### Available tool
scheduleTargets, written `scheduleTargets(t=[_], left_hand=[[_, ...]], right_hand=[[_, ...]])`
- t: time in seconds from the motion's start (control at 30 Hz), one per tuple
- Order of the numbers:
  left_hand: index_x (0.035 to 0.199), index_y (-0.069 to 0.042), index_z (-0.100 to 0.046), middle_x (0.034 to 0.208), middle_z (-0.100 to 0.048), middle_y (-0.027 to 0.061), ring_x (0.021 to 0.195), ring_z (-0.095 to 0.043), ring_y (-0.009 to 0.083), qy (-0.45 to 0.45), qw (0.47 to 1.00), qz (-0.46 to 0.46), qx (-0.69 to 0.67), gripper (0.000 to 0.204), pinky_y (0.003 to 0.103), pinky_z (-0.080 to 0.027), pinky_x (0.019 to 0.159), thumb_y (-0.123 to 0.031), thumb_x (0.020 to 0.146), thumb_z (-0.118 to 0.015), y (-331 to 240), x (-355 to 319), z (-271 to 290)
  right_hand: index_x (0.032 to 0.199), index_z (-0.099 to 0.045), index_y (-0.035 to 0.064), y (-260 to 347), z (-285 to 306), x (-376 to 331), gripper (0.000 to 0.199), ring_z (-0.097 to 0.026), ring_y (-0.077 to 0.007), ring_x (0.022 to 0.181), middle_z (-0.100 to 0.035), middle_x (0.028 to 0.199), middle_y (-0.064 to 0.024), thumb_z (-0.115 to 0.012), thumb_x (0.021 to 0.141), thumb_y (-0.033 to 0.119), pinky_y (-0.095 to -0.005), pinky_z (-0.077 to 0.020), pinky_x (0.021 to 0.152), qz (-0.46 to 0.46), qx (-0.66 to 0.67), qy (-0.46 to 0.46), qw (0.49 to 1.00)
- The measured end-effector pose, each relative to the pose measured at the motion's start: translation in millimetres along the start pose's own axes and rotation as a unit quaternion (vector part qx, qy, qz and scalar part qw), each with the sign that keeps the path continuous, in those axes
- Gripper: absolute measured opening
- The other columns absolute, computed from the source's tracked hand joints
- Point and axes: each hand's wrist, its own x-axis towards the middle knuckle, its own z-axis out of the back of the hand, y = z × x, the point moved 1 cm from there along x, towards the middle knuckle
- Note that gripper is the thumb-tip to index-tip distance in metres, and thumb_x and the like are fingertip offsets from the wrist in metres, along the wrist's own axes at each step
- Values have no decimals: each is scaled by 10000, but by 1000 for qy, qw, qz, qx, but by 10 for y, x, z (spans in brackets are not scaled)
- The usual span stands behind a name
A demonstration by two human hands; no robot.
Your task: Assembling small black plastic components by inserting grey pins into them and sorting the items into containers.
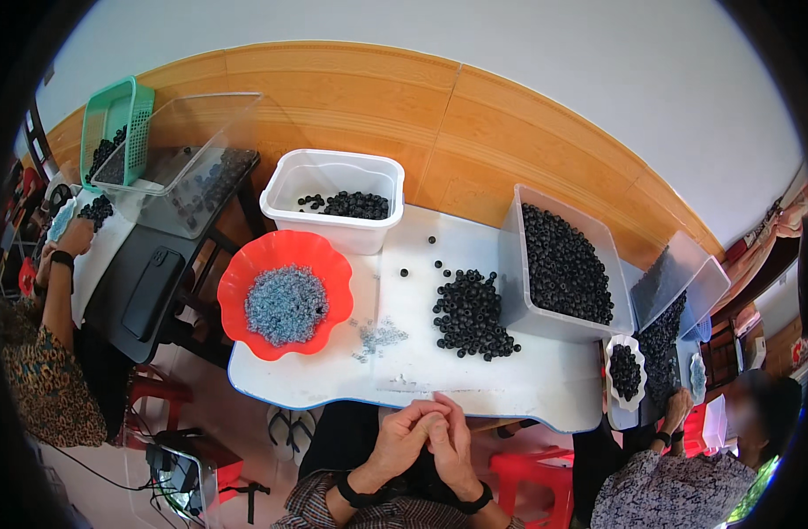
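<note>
My left hand [398, 448] and my right hand [453, 454] meet just in front of the table's near edge. Their fingers are bent and pressed together at the tips. Whatever is between them, if anything, is hidden or too small to make out. Beyond them on the white table [421, 375] lies a loose pile of small round black pieces with holes [474, 313]. Left of it, a red bowl with a wavy rim [239, 264] holds many small clear bluish pieces [286, 304]. A few more clear pieces [382, 337] are scattered beside the bowl.
A white tub [333, 232] with black pieces stands behind the bowl. At the right stands a clear bin [558, 322] full of them. Co-workers sit on both sides, one hand [76, 236] left, another [677, 407] right. A red stool [536, 480] is beside me.
</note>
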Motion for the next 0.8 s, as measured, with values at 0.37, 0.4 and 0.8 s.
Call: scheduleTargets(t=[0.37, 0.4, 0.8], left_hand=[[1058, 54, -664, 818, -609, 43, 733, -566, 110, -21, 988, 9, -155, 206, 229, -480, 690, -95, 991, -539, 69, 79, 54], [1058, 54, -664, 818, -609, 43, 733, -566, 110, -23, 987, 11, -156, 206, 229, -480, 690, -95, 991, -539, 47, 99, 70], [1136, 6, -616, 768, -600, 29, 640, -549, 98, 14, 955, 81, -284, 314, 228, -458, 583, -270, 1016, -525, -236, 218, 242]], right_hand=[[1157, -548, -32, -101, -143, 153, 354, -570, -110, 821, -624, 957, -73, -668, 926, 209, -249, -484, 736, 22, -32, -12, 999], [1187, -534, -41, -98, -142, 176, 387, -576, -118, 825, -623, 956, -79, -672, 923, 205, -253, -488, 742, 46, -53, -3, 998], [1356, -398, -70, 36, -102, 199, 551, -612, -229, 1080, -586, 1209, -206, -670, 892, 48, -331, -508, 922, 119, -4, 42, 992]])
